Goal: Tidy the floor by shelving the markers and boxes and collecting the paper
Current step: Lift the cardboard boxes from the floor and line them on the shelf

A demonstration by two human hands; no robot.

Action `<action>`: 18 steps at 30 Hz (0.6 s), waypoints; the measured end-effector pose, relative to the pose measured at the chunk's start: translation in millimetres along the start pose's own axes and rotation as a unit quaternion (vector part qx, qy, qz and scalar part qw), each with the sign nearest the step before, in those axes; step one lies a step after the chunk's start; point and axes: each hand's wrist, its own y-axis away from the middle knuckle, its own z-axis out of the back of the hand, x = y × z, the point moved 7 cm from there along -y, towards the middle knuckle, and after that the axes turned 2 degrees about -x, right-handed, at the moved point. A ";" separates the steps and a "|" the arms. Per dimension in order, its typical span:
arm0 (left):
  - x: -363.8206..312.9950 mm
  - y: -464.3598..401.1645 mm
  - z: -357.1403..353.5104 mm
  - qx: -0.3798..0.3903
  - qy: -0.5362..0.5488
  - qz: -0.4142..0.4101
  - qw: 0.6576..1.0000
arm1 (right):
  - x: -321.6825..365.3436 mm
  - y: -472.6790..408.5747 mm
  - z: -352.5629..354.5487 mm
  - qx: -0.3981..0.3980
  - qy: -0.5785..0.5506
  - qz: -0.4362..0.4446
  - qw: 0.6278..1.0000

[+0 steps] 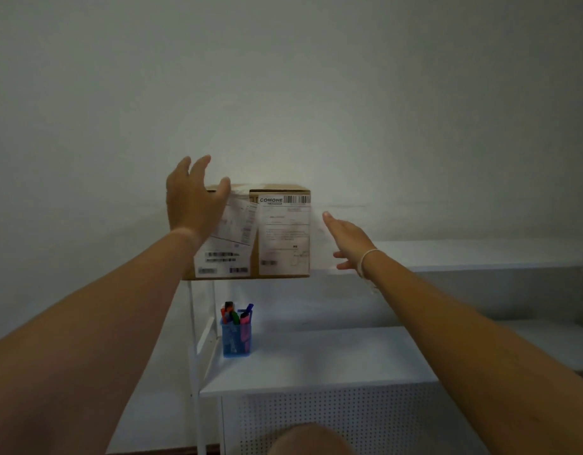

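A brown cardboard box (277, 231) with white shipping labels stands on the upper white shelf (447, 257), at its left end. My left hand (191, 201) is at the box's upper left corner with fingers spread, its thumb over the top front edge. My right hand (346, 238) is just right of the box, fingers straight and holding nothing; whether it touches the box's side is unclear. On the lower shelf, a blue mesh cup (236, 338) holds several coloured markers (237, 313).
The lower white shelf (332, 359) has a perforated front panel (349, 418). Thin white uprights (193, 323) carry the shelves on the left. A plain wall rises behind. A knee (311, 440) shows at the bottom edge.
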 end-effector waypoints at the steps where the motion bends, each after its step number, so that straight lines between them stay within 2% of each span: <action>1: -11.7 0.7 -0.2 0.001 0.006 -0.008 1.000 | -2.1 3.4 13.4 -0.011 0.000 0.000 1.000; 10: -178.1 74.0 -70.4 0.135 0.165 -0.066 0.975 | -27.3 87.7 203.9 -0.130 0.027 0.003 0.991; 12: -220.3 108.2 -93.9 0.188 0.186 -0.081 0.961 | -42.2 113.3 253.5 -0.169 0.038 -0.012 0.985; 18: -347.1 240.4 -156.3 0.343 0.274 -0.118 0.891 | -100.7 218.4 402.4 -0.323 0.046 -0.054 0.944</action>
